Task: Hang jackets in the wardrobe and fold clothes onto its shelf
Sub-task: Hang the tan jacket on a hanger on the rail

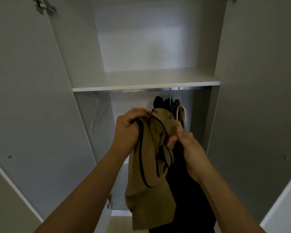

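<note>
A tan jacket [149,167] with dark trim hangs in front of the open wardrobe, held up by both hands. My left hand [129,126] grips its collar edge at the upper left. My right hand [186,143] pinches the fabric on the right side, near the neck. A pale hanger hook [181,112] sticks up out of the jacket's top. Behind it, dark jackets [168,103] hang on the metal rail [141,90] at the right. The white shelf [146,81] above the rail is bare.
An empty wire hanger [95,115] hangs at the rail's left end. The wardrobe doors [32,98] stand open on both sides. Dark clothing [190,199] hangs low behind the tan jacket. A strip of floor [119,222] shows at the bottom.
</note>
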A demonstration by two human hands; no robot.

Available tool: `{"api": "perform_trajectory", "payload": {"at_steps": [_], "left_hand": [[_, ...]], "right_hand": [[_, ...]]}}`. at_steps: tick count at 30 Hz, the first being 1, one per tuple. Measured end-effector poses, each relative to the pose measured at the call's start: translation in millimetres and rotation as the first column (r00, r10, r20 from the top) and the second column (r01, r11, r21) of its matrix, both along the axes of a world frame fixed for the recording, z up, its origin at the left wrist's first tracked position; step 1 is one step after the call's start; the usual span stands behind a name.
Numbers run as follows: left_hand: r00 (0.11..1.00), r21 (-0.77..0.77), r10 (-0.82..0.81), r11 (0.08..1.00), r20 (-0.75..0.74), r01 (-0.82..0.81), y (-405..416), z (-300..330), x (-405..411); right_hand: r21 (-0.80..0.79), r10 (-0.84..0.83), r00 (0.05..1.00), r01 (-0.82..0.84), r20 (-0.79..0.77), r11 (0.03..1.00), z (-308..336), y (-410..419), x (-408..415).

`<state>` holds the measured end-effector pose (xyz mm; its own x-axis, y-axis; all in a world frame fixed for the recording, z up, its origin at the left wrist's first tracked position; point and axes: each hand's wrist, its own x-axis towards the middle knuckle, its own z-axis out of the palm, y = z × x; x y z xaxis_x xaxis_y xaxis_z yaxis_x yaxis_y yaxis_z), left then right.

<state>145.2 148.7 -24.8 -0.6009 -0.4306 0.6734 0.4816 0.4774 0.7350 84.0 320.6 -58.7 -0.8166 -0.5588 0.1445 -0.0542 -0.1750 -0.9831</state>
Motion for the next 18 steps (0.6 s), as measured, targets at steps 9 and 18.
{"api": "perform_trajectory", "payload": {"at_steps": [9,18], "left_hand": [[0.997,-0.244,-0.077,0.967,-0.012,0.072,24,13,-14],[0.931,0.323,-0.009,0.939,0.366,-0.118,3,29,3]], "right_hand": [[0.004,0.204,0.978,-0.205,0.051,0.979,2,-2,-2],[0.018,-0.34,0.938,0.342,-0.072,0.939,-15,-11,-2]]}}
